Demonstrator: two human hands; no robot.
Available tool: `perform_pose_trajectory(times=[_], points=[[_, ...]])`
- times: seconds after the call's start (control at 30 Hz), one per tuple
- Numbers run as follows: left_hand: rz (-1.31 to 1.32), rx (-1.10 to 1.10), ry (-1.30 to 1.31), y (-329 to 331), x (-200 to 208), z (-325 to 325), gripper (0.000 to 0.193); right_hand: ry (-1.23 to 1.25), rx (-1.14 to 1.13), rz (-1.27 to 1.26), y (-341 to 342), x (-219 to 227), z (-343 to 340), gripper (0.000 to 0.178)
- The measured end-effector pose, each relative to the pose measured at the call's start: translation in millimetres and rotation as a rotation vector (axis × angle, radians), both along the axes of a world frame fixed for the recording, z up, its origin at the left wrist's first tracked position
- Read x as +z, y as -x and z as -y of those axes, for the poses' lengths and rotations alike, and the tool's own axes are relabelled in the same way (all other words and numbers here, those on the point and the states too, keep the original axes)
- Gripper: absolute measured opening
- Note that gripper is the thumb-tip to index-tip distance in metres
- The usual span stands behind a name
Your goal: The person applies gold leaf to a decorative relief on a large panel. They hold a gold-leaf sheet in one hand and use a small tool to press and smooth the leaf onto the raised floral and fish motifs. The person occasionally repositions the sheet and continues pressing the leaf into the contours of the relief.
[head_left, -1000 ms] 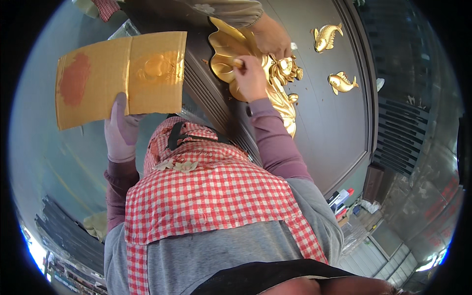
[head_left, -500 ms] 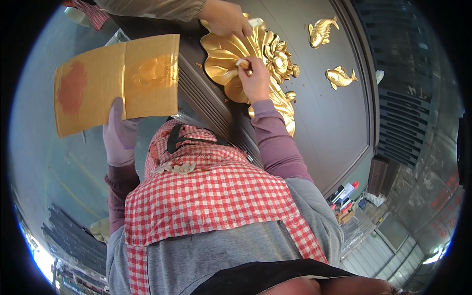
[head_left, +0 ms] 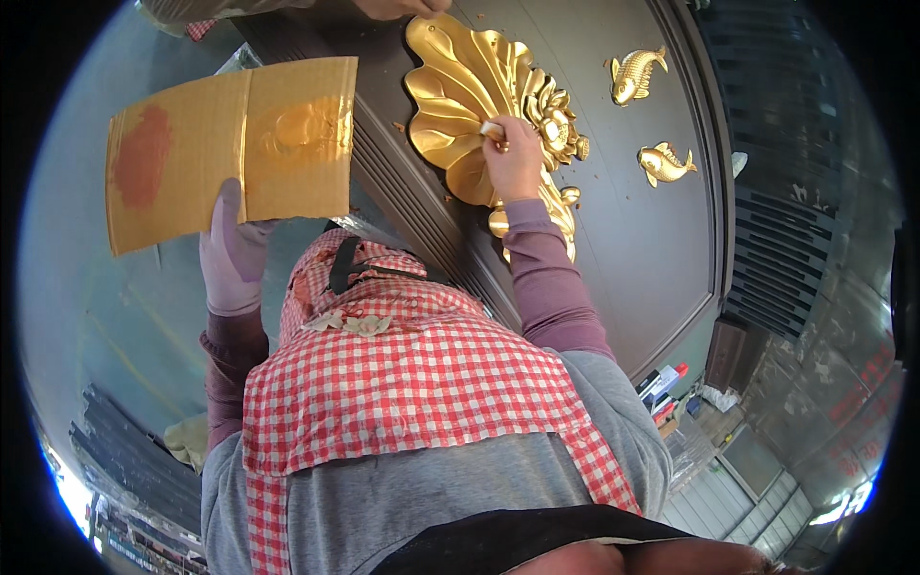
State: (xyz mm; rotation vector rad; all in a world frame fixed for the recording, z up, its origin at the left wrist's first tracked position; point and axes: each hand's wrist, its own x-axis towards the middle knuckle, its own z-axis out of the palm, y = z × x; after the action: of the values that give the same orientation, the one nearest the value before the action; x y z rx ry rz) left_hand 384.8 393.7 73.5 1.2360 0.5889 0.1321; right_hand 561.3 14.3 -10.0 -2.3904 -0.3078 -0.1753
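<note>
gold relief (head_left: 477,91) beneath right grip (head_left: 517,158)

We have a raised gold relief (head_left: 467,88), its broad, scalloped leaf glossy and veined, with an open flower (head_left: 555,128) at its right. Left of the relief we hold a slightly bowed brown cardboard sheet (head_left: 222,144), creased down the middle, dull red on one half, shiny gold on the other. Over the relief's leaf we pinch a small pale-ended piece (head_left: 493,130), tilted; contact is unclear.
</note>
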Motion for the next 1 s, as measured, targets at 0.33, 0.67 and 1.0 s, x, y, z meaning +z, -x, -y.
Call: perform_pose_trajectory(times=[0.33,0.67,1.0], points=[[0.028,-0.112,-0.392,15,-25,-28,0.042,-0.298,0.058,-0.259,-36,14,-52,0.025],[0.036,-0.134,-0.543,19,-22,-35,0.044,-0.09,0.257,-0.12,-54,4,-86,0.02],[0.008,0.042,-0.097,10,-18,-39,0.044,0.062,0.199,-0.113,-53,0,-79,0.025]])
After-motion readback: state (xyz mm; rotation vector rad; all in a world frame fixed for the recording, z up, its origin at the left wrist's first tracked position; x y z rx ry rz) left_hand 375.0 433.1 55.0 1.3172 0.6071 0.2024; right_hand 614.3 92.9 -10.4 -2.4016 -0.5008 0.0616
